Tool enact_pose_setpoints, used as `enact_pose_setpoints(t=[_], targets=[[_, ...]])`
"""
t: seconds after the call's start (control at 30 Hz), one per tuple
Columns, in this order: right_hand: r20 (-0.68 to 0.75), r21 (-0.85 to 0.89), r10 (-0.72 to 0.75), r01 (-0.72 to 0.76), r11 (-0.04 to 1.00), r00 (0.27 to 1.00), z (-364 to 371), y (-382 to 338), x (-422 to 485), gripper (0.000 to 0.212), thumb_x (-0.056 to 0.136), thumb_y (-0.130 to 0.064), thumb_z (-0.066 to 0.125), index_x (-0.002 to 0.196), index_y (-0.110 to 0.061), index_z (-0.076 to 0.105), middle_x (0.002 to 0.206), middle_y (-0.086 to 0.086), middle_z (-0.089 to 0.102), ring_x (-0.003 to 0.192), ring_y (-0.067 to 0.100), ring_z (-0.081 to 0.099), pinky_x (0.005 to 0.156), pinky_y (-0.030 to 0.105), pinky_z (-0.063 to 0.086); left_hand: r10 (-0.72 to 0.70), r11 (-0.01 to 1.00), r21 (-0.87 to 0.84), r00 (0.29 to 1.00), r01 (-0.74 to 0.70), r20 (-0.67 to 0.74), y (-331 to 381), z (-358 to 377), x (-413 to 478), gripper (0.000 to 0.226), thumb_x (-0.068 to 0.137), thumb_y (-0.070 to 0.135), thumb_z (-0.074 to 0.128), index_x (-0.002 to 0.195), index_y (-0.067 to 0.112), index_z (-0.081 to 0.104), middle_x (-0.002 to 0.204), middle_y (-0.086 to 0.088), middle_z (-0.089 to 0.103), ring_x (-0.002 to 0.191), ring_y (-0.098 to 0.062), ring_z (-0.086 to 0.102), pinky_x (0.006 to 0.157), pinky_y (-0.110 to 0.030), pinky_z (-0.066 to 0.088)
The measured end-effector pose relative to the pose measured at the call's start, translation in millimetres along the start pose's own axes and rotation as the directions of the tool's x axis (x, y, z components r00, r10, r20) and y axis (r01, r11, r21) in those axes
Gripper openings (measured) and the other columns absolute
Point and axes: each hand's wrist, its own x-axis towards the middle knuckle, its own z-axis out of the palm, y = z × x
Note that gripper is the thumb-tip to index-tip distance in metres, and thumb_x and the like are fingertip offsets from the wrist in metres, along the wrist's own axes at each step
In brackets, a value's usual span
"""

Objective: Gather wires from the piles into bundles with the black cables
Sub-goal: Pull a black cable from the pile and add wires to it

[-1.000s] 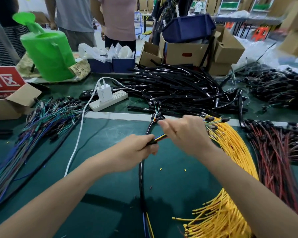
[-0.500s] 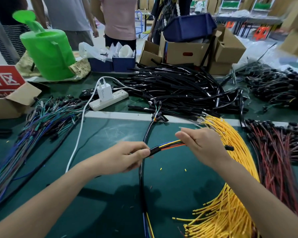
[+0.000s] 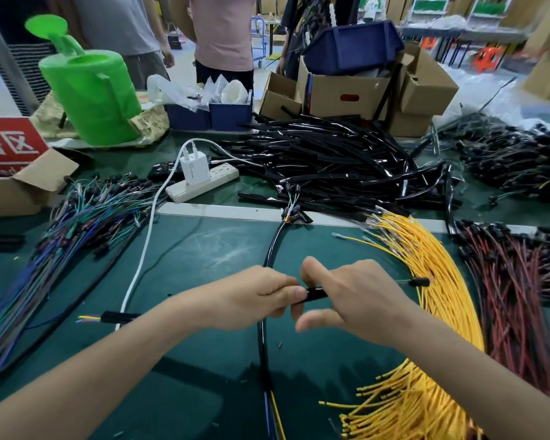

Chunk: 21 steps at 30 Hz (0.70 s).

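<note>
Glossy curved black cable, wires seemingly inside

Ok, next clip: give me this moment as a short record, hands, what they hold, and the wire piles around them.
left hand: grips one end of a black tube
right hand: grips its other end; a green wire sticks out beyond
bundle: black cable, coloured wires at both ends, on the mat beneath the hands
yellow wires: pile right of the hands
red wires: far right
blue-green wires: left
tube heap: behind, centre
power strip: behind, left of heap
</note>
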Motion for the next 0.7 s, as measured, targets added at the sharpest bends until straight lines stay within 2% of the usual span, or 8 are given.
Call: enact_pose_setpoints(t=[0.07, 0.1, 0.2, 0.23, 0.3, 0.43, 0.57, 0.7], targets=[[0.028, -0.01, 0.033, -0.033, 0.999, 0.999, 5.5, -2.1, -1.8, 0.091, 0.057, -0.09, 0.001, 0.103, -0.021, 0.037, 0.068, 0.001, 0.062, 0.062, 0.029, 0.059, 0.054, 0.032, 0.029, -0.018, 0.998, 0.06, 1.0, 0.018, 0.001, 2.0, 2.3, 0.8, 0.039, 0.101, 0.034, 0.039, 0.064, 0.037, 0.053, 0.05, 0.017, 0.046, 0.048, -0.002, 0.04, 0.051, -0.012, 0.031], [0.038, -0.009, 0.053, -0.053, 0.999, 0.998, 6.4, -1.2, -2.8, 0.084, 0.061, -0.089, 0.008, 0.104, -0.022, 0.036, 0.07, 0.0, 0.061, 0.064, 0.027, 0.059, 0.055, 0.031, 0.029, -0.025, 0.997, 0.079, 1.0, 0.025, -0.004, 1.8, 2.5, 0.4, 0.036, 0.101, 0.035, 0.039, 0.067, 0.034, 0.053, 0.052, 0.016, 0.047, 0.05, -0.002, 0.041, 0.052, -0.012, 0.032], [0.09, 0.038, 0.151, -0.155, 0.987, 0.984, 4.0, 8.8, -5.5, 0.04, 0.085, -0.068, 0.036, 0.089, -0.028, 0.034, 0.074, -0.01, 0.05, 0.075, 0.019, 0.056, 0.059, 0.031, 0.032, -0.047, 0.991, 0.128, 0.999, 0.05, -0.025, -2.3, 0.0, -2.2, 0.033, 0.1, 0.036, 0.039, 0.069, 0.029, 0.051, 0.062, 0.004, 0.049, 0.054, -0.008, 0.04, 0.056, -0.021, 0.035], [0.116, 0.071, 0.177, -0.186, 0.98, 0.977, 2.8, 13.0, -6.2, 0.033, 0.089, -0.06, 0.043, 0.084, -0.028, 0.034, 0.075, -0.012, 0.045, 0.075, 0.016, 0.051, 0.061, 0.031, 0.033, -0.057, 0.989, 0.138, 0.998, 0.06, -0.03, -3.7, -0.5, -3.1, 0.034, 0.1, 0.037, 0.039, 0.069, 0.03, 0.05, 0.065, -0.001, 0.05, 0.056, -0.011, 0.039, 0.058, -0.025, 0.036], [0.168, 0.075, 0.214, -0.229, 0.971, 0.962, 2.1, 18.9, -6.9, 0.03, 0.092, -0.053, 0.046, 0.08, -0.027, 0.036, 0.078, -0.012, 0.041, 0.074, 0.012, 0.042, 0.064, 0.031, 0.038, -0.069, 0.987, 0.142, 0.997, 0.072, -0.031, -5.8, 0.0, -4.4, 0.035, 0.1, 0.038, 0.038, 0.068, 0.03, 0.05, 0.066, -0.002, 0.049, 0.056, -0.011, 0.039, 0.058, -0.026, 0.036], [0.232, -0.079, 0.299, -0.288, 0.954, 0.926, 4.5, 18.4, -5.9, 0.031, 0.093, -0.052, 0.044, 0.079, -0.026, 0.036, 0.075, -0.006, 0.046, 0.071, 0.021, 0.047, 0.059, 0.031, 0.037, -0.084, 0.986, 0.139, 0.996, 0.087, -0.026, -6.3, 2.7, -2.7, 0.035, 0.1, 0.039, 0.037, 0.071, 0.027, 0.052, 0.064, -0.001, 0.048, 0.055, -0.011, 0.038, 0.056, -0.024, 0.035], [0.253, -0.222, 0.243, -0.188, 0.957, 0.936, -0.1, 8.2, -4.1, 0.026, 0.095, -0.044, 0.043, 0.084, -0.022, 0.033, 0.075, 0.001, 0.046, 0.06, 0.023, 0.037, 0.053, 0.032, 0.03, -0.118, 0.979, 0.174, 0.991, 0.106, 0.064, -0.5, 7.7, 4.4, 0.036, 0.101, 0.038, 0.036, 0.075, 0.022, 0.055, 0.062, 0.003, 0.049, 0.058, -0.014, 0.042, 0.057, -0.023, 0.037], [0.194, -0.174, 0.191, -0.158, 0.972, 0.962, -7.7, -9.4, -6.1, 0.036, 0.093, -0.042, 0.045, 0.089, -0.021, 0.017, 0.063, -0.001, 0.031, 0.047, 0.018, 0.023, 0.044, 0.03, 0.02, -0.067, 0.975, 0.217, 0.993, 0.044, 0.101, 6.4, 10.2, 8.9, 0.037, 0.101, 0.037, 0.036, 0.07, 0.027, 0.053, 0.06, 0.007, 0.048, 0.051, -0.006, 0.041, 0.052, -0.018, 0.035]])
